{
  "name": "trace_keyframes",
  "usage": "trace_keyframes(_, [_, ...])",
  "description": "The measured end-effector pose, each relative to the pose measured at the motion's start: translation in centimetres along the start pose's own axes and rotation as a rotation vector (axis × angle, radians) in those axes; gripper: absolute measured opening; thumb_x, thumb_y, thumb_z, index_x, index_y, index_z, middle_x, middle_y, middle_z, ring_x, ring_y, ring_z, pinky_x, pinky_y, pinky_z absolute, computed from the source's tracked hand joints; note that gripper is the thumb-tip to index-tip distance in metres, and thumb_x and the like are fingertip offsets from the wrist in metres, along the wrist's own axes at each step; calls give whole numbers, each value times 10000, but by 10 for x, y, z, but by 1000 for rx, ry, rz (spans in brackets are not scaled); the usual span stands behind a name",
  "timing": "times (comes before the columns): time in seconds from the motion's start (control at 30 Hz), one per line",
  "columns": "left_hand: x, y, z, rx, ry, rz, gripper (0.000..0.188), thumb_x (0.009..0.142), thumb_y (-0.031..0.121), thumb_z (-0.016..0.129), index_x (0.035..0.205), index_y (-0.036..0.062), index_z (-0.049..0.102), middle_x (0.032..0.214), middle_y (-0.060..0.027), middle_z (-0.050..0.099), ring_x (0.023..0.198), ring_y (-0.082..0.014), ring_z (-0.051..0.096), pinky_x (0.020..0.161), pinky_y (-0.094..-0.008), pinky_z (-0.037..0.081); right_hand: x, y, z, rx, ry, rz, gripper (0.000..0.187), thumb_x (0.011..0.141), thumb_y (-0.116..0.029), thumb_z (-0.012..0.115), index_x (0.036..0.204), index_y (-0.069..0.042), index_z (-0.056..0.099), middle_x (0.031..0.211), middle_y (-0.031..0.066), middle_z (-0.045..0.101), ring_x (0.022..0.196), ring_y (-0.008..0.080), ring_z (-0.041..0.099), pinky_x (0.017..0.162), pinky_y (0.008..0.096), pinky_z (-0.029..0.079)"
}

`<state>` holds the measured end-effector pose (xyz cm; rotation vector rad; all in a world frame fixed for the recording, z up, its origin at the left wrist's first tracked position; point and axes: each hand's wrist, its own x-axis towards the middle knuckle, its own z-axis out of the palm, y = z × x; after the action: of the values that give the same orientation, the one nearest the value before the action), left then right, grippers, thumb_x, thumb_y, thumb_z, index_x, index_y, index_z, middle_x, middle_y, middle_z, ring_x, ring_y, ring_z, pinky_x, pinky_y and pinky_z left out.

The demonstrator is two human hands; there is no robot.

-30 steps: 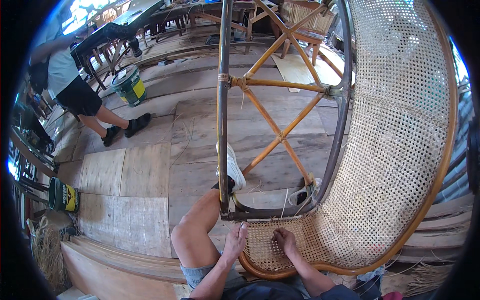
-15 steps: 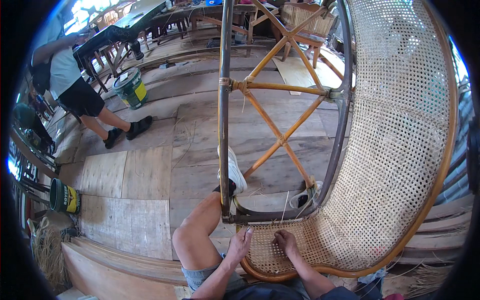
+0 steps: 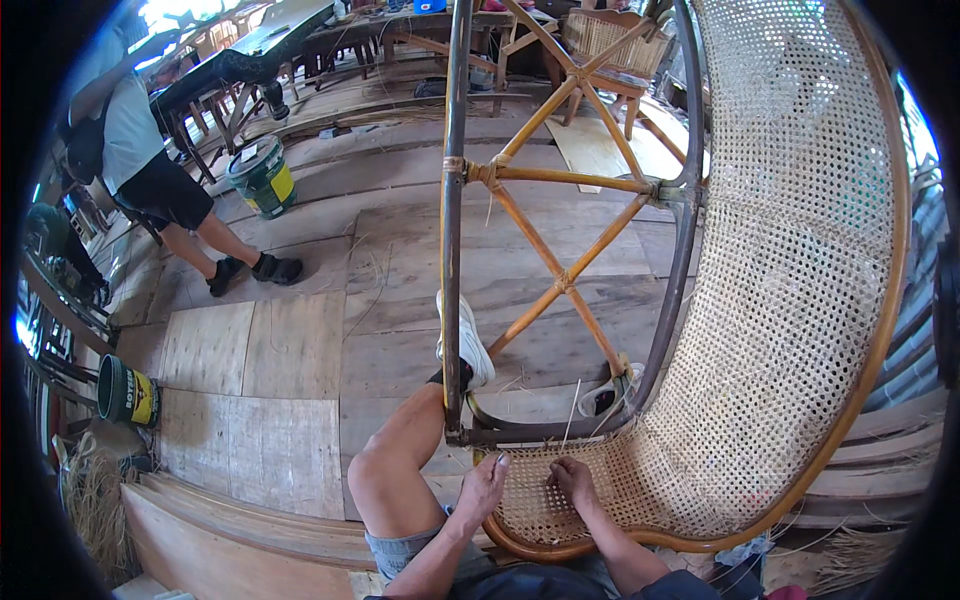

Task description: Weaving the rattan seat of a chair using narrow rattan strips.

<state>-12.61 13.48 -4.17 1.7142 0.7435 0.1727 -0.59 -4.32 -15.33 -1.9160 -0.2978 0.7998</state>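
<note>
A curved seat of woven cane mesh [image 3: 790, 270], bordered by a brown rattan pole, lies across my lap and rises along the right. At its near end my left hand [image 3: 484, 482] is closed by the left edge, its fingertips pressed together. My right hand [image 3: 573, 480] rests on the mesh with fingers pinched and curled. A thin pale cane strand [image 3: 572, 410] sticks up just beyond the right fingertips. What either hand grips is too small to make out. The chair's dark frame rail [image 3: 540, 433] runs just past both hands, joined to crossed rattan braces [image 3: 565, 280].
A person [image 3: 140, 150] stands at the far left near a dark table [image 3: 270, 45]. Two green buckets, one upright [image 3: 262, 180] and one tipped [image 3: 128, 392], are on the plank floor. Stacked boards [image 3: 230, 530] and loose fibre [image 3: 98, 500] lie at the near left.
My hands stay nearly in the same place. The chair frame shifts very slightly. The person at the far left has moved their arms and upper body a little.
</note>
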Motion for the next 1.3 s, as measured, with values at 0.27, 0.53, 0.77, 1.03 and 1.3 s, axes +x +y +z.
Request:
trace_keyframes(0.27, [2,-11,0,31,-1,62,324,931,302,433,891,-4,531,648,-193,496,593,-311,483,581,-379,422,-1,-17,2,29,-13,19,156,877,-151,542,854,-6,594,626,57,602,531,121,538,524,252,431])
trace_keyframes(0.53, [0,-10,1,79,-32,49,324,934,309,430,911,-1,522,643,-173,483,592,-249,454,596,-367,417,1,-6,3,-56,31,46,162,872,-142,545,827,7,591,621,61,597,576,128,567,557,264,443])
trace_keyframes(0.77, [2,-2,5,63,-23,81,290,928,268,445,870,-10,506,658,-221,500,600,-358,507,585,-396,430,-2,-16,-2,-9,33,-1,166,870,-145,541,825,5,594,615,52,595,563,124,553,541,266,436])
trace_keyframes(1.03, [3,-23,0,108,40,45,325,932,293,438,928,-19,528,692,-221,527,629,-326,534,616,-391,440,6,-22,9,10,-20,17,147,857,-129,544,814,3,592,622,41,581,541,104,513,498,247,402])
trace_keyframes(1.3, [12,-44,21,108,-111,-18,341,923,335,438,940,5,525,787,-206,573,724,-293,562,661,-397,428,9,14,-10,-30,34,-56,122,831,-74,520,751,9,559,642,69,567,559,124,535,509,259,423])
